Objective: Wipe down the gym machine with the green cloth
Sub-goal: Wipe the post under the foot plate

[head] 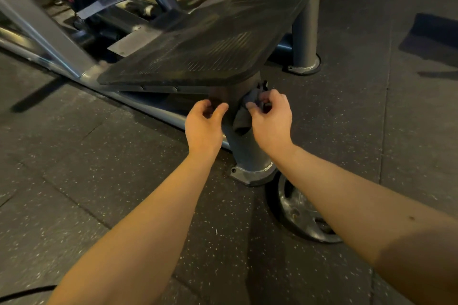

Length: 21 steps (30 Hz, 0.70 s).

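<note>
Both hands' fingers [250,106] curled, gripping cloth [241,122]

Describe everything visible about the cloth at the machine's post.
The cloth looks dark grey-green in this dim light, soft and crumpled. It is draped against the grey metal post just below the footplate, one corner hanging down. The right hand pinches its upper part; the left hand curls at the post's other side, whether gripping cloth is unclear.

The post [244,153] is grey painted metal with a dull sheen. The platform [213,39] is dark, matt, ribbed metal. The cloth [241,121] looks soft and limp. The floor [99,181] is matt speckled rubber; the weight plate [301,215] is worn metal.
</note>
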Motion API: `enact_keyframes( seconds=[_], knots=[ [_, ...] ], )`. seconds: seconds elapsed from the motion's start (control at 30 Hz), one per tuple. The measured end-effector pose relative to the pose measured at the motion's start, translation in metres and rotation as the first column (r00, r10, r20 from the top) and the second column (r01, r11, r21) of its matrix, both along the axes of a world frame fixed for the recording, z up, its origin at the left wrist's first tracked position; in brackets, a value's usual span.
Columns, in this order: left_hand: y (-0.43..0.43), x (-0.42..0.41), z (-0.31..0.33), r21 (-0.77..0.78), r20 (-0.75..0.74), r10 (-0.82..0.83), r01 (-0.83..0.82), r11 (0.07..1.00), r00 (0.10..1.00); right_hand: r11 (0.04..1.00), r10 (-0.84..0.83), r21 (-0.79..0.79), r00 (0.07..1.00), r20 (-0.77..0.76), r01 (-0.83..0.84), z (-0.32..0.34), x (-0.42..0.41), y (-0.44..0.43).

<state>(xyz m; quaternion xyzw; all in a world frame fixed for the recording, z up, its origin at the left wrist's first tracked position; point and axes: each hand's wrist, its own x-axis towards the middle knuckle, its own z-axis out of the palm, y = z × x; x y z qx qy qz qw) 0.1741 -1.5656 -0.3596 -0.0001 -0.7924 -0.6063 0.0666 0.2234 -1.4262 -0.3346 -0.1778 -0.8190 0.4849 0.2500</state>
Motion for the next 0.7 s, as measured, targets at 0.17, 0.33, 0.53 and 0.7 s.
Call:
enact_keyframes(
  seconds=[0.17,0.33,0.53,0.7],
  knots=[
    [-0.004,-0.002,-0.005,-0.033,0.028,-0.008,0.009,0.999,1.0,0.998,0.006,-0.056,0.98,0.2,0.005,-0.057,0.012,-0.016],
    [-0.005,0.0,-0.006,0.015,0.096,-0.035,0.034,0.999,0.995,0.987,-0.041,-0.144,0.976,0.212,0.072,-0.057,0.009,-0.011],
    [-0.004,0.004,-0.008,0.038,0.086,-0.04,0.037,0.999,0.995,1.0,-0.005,-0.023,1.0,-0.023,0.004,-0.009,-0.012,0.013],
    [0.0,0.01,-0.004,0.049,0.084,-0.038,0.034,0.998,0.996,0.992,-0.031,-0.11,0.976,0.214,0.055,-0.052,0.012,0.009]
  ],
)
